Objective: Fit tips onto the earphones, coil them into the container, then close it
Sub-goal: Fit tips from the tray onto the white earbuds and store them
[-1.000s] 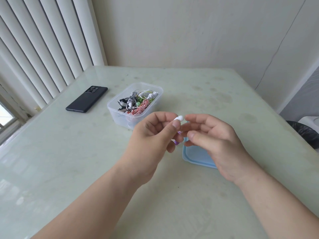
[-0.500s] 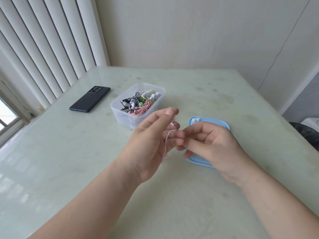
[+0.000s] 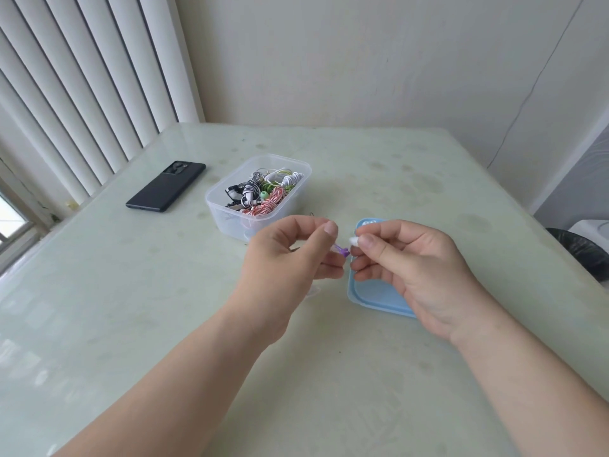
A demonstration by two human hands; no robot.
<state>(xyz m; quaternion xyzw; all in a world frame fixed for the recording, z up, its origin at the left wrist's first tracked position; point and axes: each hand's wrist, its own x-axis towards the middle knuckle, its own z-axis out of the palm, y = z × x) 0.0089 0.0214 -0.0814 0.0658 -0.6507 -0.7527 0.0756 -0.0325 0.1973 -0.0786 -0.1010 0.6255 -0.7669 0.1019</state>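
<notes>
My left hand [image 3: 290,258] pinches a purple earphone [image 3: 341,251] between thumb and fingers, its bare stem pointing right. My right hand [image 3: 408,265] holds a small white ear tip [image 3: 353,241] at its fingertips, a short gap from the earphone. A clear plastic container [image 3: 230,216] stands just beyond my left hand, holding several coiled earphones in black-white, green, white and red-white. The blue lid [image 3: 372,295] lies flat on the table under my right hand, with small white tips [image 3: 370,222] at its far edge. The earphone's cable is mostly hidden by my left hand.
A black phone [image 3: 166,186] lies face down at the left, near the vertical blinds. The pale green glass table [image 3: 131,308] reaches the wall at the back and drops off at the right, where a dark bag [image 3: 580,252] sits on the floor.
My hands have drawn apart. The right hand now holds a white tip, and the left hand shows the purple earphone bud instead of the cable.
</notes>
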